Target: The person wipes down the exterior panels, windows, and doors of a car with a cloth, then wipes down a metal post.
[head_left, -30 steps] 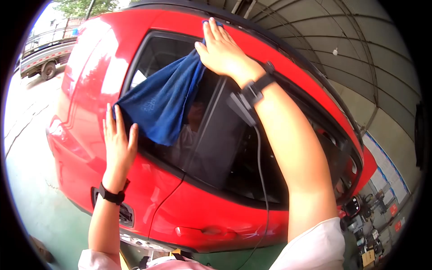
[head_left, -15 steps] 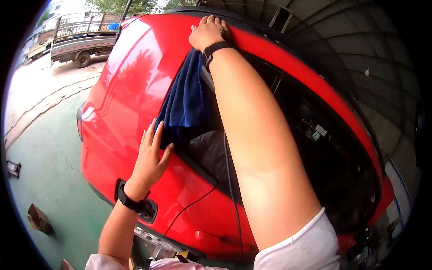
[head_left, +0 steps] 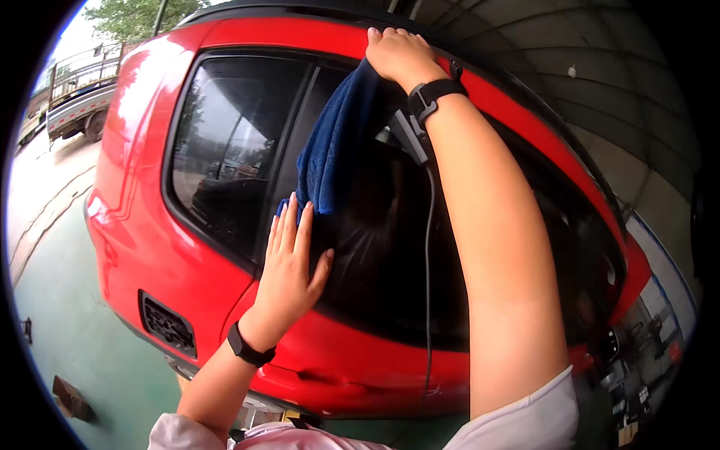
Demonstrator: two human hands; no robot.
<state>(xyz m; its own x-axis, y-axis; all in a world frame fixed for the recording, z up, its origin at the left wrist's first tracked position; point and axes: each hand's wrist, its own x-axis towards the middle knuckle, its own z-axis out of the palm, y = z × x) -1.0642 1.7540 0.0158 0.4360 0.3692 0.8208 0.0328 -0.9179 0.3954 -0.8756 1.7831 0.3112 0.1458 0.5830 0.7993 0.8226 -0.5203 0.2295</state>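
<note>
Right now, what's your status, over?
Right hand high on the red car, blue cloth hanging from it. Left hand at cloth's lower end. Possible snag: dark cable hanging across the window.

Free room over rear window (head_left: pixel 232 150), blue cloth (head_left: pixel 334 142) beside

Green floor (head_left: pixel 75 315) at left, with an open cardboard box (head_left: pixel 71 397); pale, cracked ground (head_left: pixel 49 202) beyond, in daylight. Upper left: parked truck (head_left: pixel 79 109) with a railed bed, leafy tree (head_left: pixel 146 16) behind. Upper right: dim, ribbed curved roof (head_left: pixel 600 82) with a small white bulb (head_left: pixel 572 71). Lower right: assorted equipment (head_left: pixel 634 375) beside a pale wall panel (head_left: pixel 667 270).
</note>
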